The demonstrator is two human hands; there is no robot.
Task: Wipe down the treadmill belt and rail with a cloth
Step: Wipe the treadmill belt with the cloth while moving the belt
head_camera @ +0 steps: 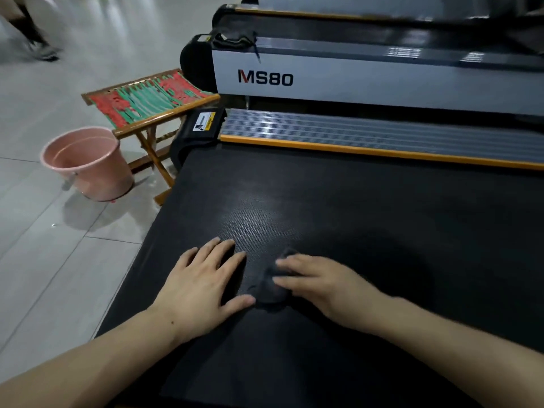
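One pink bucket [88,163] at the left on the tiled floor [59,260], just beside one folding wooden stool [150,110] with a red and green woven seat. Far left, blurred legs of a passer-by [32,30]. Two treadmills side by side: near one with a black textured belt [338,201] filling the middle, far one with a white side panel [368,81] reading "MS80", the M part red. Between them one grey ribbed rail [382,134], edged by an orange strip [368,150], at the far edge of the near belt. Yellow and white warning sticker [204,121] on the black end cap at the rail's left end, text too small to read. Two bare hands, both on the near belt. Left hand [203,281] flat, fingers straight and slightly spread, pressing the belt, holding nothing. Just to its right, one dark cloth [272,285], crumpled and almost the same black as the belt, blurred at the edges. Right hand [318,282] over the cloth's right part, fingers extended leftward across it and pressing it down onto the belt; blurred, grip not clear beyond that.
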